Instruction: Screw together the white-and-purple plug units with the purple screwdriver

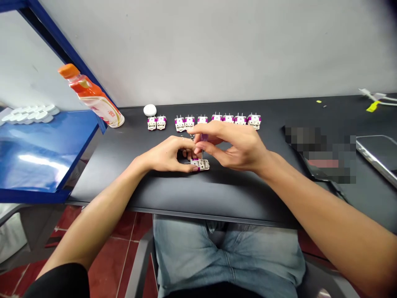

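Observation:
My left hand (169, 154) steadies a small white-and-purple plug part (203, 164) on the black desk, thumb and fingers closed on its left end. Above it, my right hand (238, 142) pinches a small screwdriver (204, 137) by its purple handle. The thin shaft points down at the plug part; its tip is too small to make out. Behind my hands runs a row of similar plug parts (254, 121) with metal pins pointing up, some partly hidden by my right hand. A few tiny metal pieces (190, 136) lie just behind my left fingers.
A round white piece (150, 110) and an orange-capped bottle (97, 103) stand at the back left. Further left, white oval pieces (32, 114) lie on a blue surface (40, 153). To the right are a blurred-out dark object (310, 165), a phone-like device (380, 153) and white cables (376, 97).

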`<action>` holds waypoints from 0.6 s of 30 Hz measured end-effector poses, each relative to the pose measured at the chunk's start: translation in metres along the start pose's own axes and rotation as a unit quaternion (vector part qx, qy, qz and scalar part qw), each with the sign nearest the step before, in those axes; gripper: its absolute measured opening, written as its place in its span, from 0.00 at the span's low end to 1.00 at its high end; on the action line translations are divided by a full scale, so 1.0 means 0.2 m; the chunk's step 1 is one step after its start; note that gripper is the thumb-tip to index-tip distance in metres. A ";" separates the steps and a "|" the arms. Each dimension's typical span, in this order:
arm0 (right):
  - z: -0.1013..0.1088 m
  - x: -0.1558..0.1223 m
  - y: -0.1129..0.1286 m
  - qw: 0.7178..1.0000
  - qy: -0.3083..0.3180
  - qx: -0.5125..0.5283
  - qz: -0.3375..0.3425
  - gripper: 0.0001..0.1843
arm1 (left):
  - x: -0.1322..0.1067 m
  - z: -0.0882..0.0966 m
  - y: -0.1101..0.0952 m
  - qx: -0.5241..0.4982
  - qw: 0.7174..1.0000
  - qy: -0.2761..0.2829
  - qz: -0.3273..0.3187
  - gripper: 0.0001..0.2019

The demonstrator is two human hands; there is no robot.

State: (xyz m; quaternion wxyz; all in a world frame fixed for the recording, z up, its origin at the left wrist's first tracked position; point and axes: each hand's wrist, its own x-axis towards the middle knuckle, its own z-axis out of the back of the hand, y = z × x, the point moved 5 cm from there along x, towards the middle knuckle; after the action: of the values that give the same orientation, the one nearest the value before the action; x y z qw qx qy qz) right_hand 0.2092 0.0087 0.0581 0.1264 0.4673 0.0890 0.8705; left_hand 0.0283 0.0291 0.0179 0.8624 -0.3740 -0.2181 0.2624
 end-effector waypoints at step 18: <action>0.05 0.00 0.01 0.994 -0.021 -0.085 0.060 0.18 | 0.00 0.00 0.01 0.000 1.000 0.010 0.009 0.10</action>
State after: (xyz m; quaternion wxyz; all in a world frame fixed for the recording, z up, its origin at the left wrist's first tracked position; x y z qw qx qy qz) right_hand 0.2171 0.0066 0.0646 0.1150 0.4773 -0.0165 0.8710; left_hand 0.0276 0.0300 0.0164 0.8623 -0.3785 -0.2058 0.2660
